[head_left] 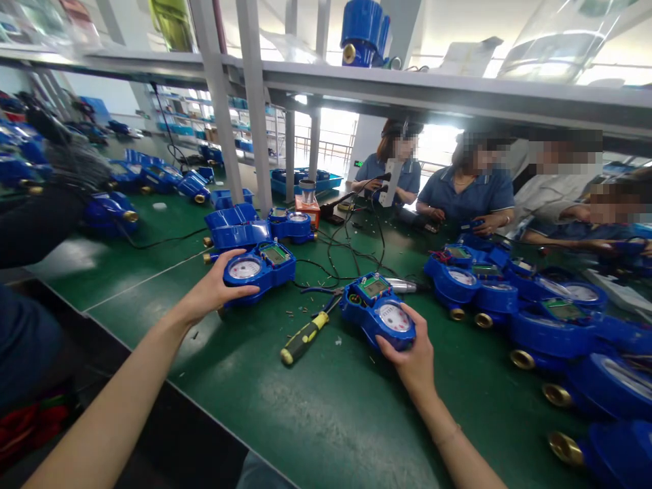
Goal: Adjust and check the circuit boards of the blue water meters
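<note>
Nearest, on the green table [326, 421], the right hand [415, 356] grasps the round dial end of one blue meter [364, 316], thumb on the near side and fingers around the far side; its green circuit board and small display lie exposed at the end away from the person. To the right, more blue meters with brass fittings [542, 329] crowd together in a run that stretches from the near edge back across the surface. Just left of the right hand's meter lies a yellow-and-black screwdriver [305, 338], its tip pointing towards a pair of pliers [310, 291], with small screws [290, 314] scattered nearby. The left hand [211, 288] grips another blue meter [278, 272] by its dial end, thumb in front and fingers behind, display and board also uncovered; whether it touches the surface I cannot tell. A silver cylindrical tool [400, 285] lies behind the right hand's meter, near tangled black cables [331, 251]. Past the left hand stand blue housings [237, 236], then an orange box [312, 216] and a blue tray [333, 182]. Farther off, co-workers in blue shirts [471, 193] sit across the table, below a raised shelf [432, 83] bearing a blue unit [360, 32]
</note>
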